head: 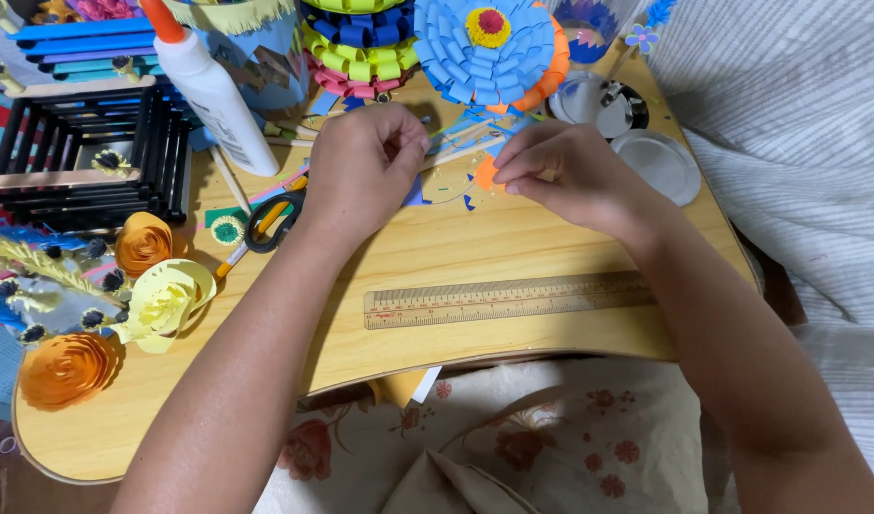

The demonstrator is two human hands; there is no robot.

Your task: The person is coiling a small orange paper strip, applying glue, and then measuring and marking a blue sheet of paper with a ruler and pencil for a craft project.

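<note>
The small orange paper piece point(485, 174) sits above the wooden ruler point(508, 299), pinched in the closed grip of the right hand point(570, 176) low over the desk point(475, 249). The left hand point(361, 171) is curled shut just beside it, up and left of the ruler; what its fingers clasp is hidden. Thin wooden sticks point(466, 148) run between the two hands. Scissors point(273, 219) with black and orange handles lie left of the ruler's near end, under the left hand's wrist. A white glue bottle point(213, 95) leans farther up-left. A blue folded-paper flower point(485, 46) lies well above the ruler.
</note>
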